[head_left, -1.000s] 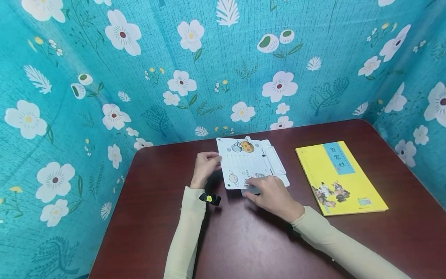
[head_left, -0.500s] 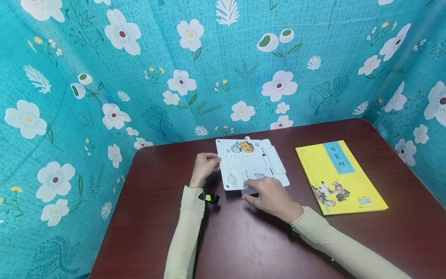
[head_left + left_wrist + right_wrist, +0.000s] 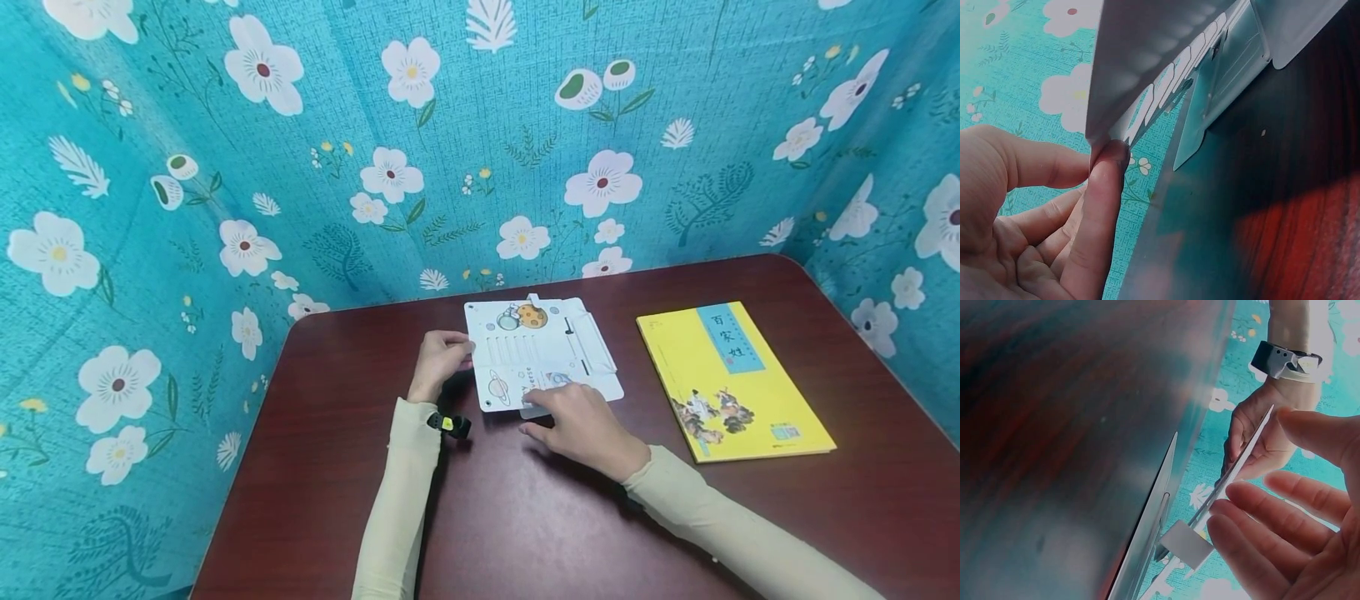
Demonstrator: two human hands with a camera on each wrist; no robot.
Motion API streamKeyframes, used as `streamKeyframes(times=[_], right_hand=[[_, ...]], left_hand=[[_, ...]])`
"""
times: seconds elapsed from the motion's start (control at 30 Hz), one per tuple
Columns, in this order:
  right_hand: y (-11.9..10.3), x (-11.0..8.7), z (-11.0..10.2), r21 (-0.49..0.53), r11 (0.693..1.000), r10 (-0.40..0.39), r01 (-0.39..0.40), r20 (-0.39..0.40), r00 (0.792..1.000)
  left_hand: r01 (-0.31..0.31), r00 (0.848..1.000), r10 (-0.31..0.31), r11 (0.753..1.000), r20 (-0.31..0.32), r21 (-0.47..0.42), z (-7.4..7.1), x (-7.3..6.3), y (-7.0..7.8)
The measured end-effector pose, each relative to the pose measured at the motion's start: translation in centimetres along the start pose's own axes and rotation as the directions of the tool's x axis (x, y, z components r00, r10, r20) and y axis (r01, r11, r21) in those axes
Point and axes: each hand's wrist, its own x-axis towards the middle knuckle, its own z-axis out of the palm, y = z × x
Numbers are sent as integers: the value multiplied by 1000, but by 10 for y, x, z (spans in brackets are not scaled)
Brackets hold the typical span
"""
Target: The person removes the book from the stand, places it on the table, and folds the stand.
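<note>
A white metal book stand, printed with planets and an astronaut, lies at the far middle of the table. Its slotted panel is raised at an angle above a thin base plate. My left hand pinches the panel's left edge between thumb and index finger. Loosely bent and parted, the fingers of my right hand lie at the panel's near edge; in the right wrist view fingertips seem to touch it. A small white tab juts from that edge.
A yellow book with a blue label lies flat to the right of the stand. Behind the dark red-brown table hangs a turquoise flowered curtain. A black strap circles the left wrist.
The panel's left edge has sunk slightly toward the table, and the piece below its near edge shows less. Both hands have come down a little with it.
</note>
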Motion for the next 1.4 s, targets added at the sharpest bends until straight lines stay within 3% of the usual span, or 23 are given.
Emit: streamKeyframes(times=[0.37,1.4], right_hand=[[0,-1,2,-7,1000,-5,5,23,1000],[-3,-3,7,-59,998,17,-11,103,995]], left_hand=[[43,999,-44,999,13,31,-1,2,-3],[62,997,-66,994,41,86,1,4,-14]])
